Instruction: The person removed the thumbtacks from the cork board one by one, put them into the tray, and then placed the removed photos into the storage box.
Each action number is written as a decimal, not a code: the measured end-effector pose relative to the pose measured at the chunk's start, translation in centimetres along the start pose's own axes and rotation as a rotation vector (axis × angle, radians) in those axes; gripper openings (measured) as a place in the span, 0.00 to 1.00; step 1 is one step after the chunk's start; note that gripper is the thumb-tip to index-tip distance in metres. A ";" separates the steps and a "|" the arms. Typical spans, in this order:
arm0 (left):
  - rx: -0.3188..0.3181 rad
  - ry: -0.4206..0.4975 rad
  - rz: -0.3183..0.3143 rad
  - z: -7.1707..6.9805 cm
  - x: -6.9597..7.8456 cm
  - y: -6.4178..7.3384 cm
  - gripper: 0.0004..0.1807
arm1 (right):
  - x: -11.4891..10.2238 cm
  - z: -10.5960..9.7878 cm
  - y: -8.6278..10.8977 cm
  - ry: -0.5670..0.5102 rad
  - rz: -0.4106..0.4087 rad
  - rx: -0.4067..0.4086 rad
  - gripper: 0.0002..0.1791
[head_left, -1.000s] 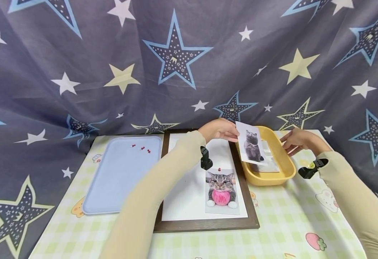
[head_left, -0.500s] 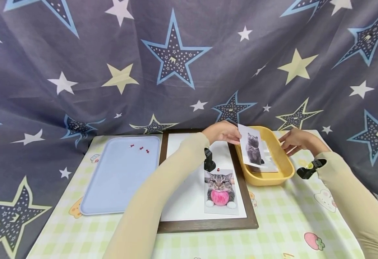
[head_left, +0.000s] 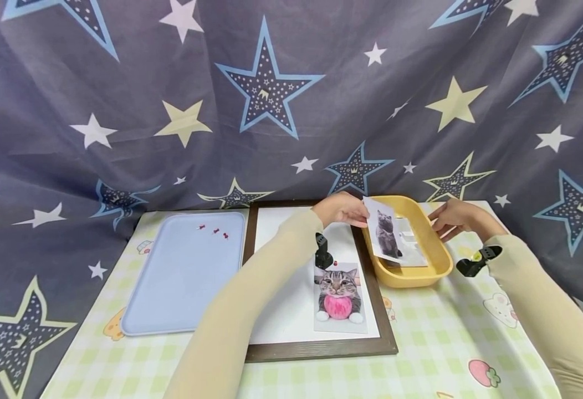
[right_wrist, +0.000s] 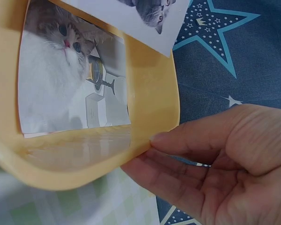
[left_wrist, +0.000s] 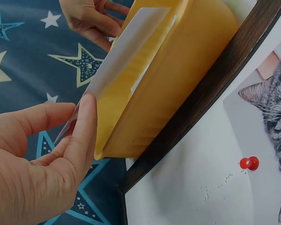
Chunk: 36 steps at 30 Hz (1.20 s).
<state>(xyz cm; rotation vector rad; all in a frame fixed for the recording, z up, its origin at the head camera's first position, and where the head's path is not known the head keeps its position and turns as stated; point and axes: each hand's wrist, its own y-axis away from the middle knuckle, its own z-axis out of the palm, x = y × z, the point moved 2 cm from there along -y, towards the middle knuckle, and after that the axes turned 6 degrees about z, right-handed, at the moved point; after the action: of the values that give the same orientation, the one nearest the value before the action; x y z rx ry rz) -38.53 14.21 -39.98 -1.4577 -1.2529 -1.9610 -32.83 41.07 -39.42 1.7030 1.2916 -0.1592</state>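
Observation:
My left hand (head_left: pixel 342 210) pinches the edge of a grey-cat photo (head_left: pixel 384 231) between thumb and fingers. Tilted, the photo hangs over the left side of a yellow plastic basin (head_left: pixel 441 255). Inside the basin lies a photo of a white cat (right_wrist: pixel 54 89), partly covered by the held one in the head view. At the basin's right rim, my right hand (head_left: pixel 463 217) grips with the thumb on top and fingers beneath. A brown-framed white board (head_left: pixel 291 310) sits left of the basin, bearing a tabby-cat photo (head_left: pixel 338 299) with a red push pin (head_left: pixel 335 263) at its top.
A pale blue tray (head_left: pixel 182 277) at the left holds several red push pins (head_left: pixel 216 231). Green checked cloth (head_left: pixel 431 343) covers the table. Behind it hangs a dark curtain (head_left: pixel 271 149) printed with stars.
The left hand has lowered slightly, bringing the grey-cat photo down closer over the basin. The right hand stays at the basin's rim. The head view has shifted a little.

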 end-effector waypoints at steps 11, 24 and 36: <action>0.030 0.044 -0.004 0.5 -0.5 -0.3 0.08 | 0.2 0.0 -0.1 0.003 -0.007 0.002 0.33; 0.015 0.028 -0.016 1.3 -0.7 -0.3 0.08 | 0.0 -0.1 0.2 -0.002 -0.015 0.015 0.32; 0.092 0.051 -0.095 -0.5 -6.4 -15.7 0.12 | 0.1 0.0 -0.1 -0.004 -0.002 0.020 0.31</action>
<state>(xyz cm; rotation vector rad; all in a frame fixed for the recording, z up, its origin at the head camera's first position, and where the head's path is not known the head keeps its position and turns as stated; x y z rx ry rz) -48.00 20.78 -52.38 -1.3185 -1.3936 -1.9604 -32.85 41.15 -39.56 1.7177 1.2925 -0.1776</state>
